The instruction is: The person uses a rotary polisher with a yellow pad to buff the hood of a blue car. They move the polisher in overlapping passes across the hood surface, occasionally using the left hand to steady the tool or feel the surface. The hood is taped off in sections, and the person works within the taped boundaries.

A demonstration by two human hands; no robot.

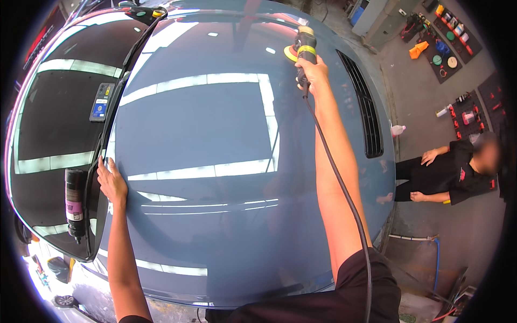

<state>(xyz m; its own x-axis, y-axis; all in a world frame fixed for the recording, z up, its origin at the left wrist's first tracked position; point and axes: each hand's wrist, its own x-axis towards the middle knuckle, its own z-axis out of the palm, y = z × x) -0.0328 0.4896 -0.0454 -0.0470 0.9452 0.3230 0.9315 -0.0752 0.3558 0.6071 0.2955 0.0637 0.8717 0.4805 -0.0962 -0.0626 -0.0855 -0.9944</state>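
A blue-grey car hood [194,129] spreads out before me, glossy with reflected light panels. My right hand [316,72] is wrapped around the handle of a corded car polisher [306,40] on the hood's far part. The tool's yellow and orange pad [289,53] is at the paint; whether it spins cannot be told. From the handle, a black power cable [343,183] runs back along my right forearm. My left hand [113,181] rests at the hood's rear edge by the windshield, fingers somewhat apart and holding nothing.
On the dark windshield [48,133] lie a black bottle [74,202] with a purple label and a phone [101,103], beside a wiper [139,44]. A black vent grille [363,107] is set into the hood. Another person [452,173] stands right, near wall boards [468,115] holding tools.
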